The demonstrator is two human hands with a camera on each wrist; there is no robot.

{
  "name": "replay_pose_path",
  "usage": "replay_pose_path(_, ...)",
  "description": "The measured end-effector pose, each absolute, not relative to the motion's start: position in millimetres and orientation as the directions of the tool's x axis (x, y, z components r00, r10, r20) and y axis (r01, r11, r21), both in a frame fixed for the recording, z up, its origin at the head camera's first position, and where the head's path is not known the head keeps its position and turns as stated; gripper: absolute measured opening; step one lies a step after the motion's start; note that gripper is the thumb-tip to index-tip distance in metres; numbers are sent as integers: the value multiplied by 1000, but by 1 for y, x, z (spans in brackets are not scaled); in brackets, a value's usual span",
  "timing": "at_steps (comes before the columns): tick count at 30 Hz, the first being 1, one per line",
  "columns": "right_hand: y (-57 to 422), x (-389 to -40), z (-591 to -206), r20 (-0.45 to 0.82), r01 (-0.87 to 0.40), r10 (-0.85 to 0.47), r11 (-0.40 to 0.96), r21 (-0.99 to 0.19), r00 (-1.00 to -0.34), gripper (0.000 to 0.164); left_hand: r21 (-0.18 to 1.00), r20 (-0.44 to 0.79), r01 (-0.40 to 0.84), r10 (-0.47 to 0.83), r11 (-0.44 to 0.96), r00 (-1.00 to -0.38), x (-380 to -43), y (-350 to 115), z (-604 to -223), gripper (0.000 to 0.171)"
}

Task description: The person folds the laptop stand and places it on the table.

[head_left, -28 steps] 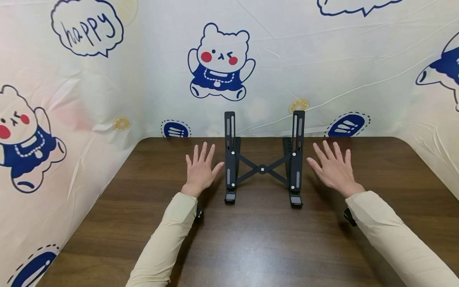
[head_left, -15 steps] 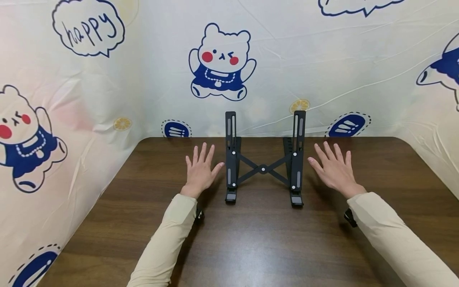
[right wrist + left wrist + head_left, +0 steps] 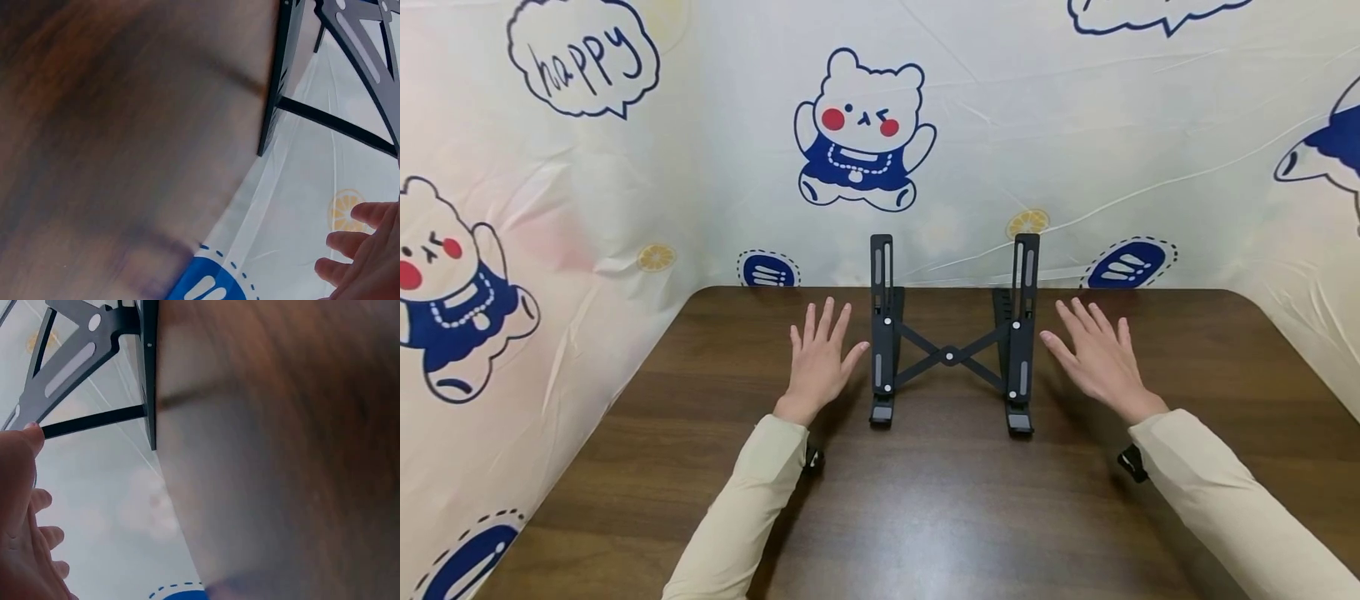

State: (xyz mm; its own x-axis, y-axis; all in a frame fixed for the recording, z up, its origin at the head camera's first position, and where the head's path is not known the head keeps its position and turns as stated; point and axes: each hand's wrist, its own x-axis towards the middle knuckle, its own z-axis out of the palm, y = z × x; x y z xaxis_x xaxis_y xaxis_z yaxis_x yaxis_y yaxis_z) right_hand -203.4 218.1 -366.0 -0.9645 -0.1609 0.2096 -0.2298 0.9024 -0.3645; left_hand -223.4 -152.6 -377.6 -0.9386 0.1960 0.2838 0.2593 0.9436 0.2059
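Spread left hand [image 3: 820, 364] and spread right hand [image 3: 1099, 364] flank a black, X-braced folding stand [image 3: 949, 356]; one-sided bumps could skew it.

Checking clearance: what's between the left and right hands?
The black stand, upright on the table, is between the left hand and right hand; the head view shows it.

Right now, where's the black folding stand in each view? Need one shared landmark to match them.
Head: black folding stand just right of centre, on the table, between the left hand and right hand.
Left wrist: upper left corner, cut off by the frame.
Right wrist: upper right corner, also cut off.
Shared landmark: the table's edge against the printed cloth.
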Motion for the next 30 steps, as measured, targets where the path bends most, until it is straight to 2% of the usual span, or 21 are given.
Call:
replay_pose_path(8, 210, -197, -369, 324, -325, -205, 867, -378, -924, 65, 334, 371, 343, 212, 878, -904, -219, -147, -377, 59)
replay_pose_path(13, 203, -192, -373, 324, -338, -198, 817, -467, -925, 62, 435, 386, 380, 212, 816, -898, -216, -140, -376, 57)
replay_pose_path(20, 194, -189, -375, 373, -372, -166, 714, -593, -913, 42, 538, 345, 361, 192, 762, -919, -211, -131, -375, 52)
replay_pose_path(24, 191, -190, -376, 415, -386, -131, 680, -623, -900, 33, 583, 344, 371, 195, 722, -919, -212, -127, -375, 46)
replay_pose_path(30, 189, -192, -379, 461, -398, -84, 653, -644, -884, 27, 685, 330, 355, 163, 637, -930, -215, -126, -376, 35)
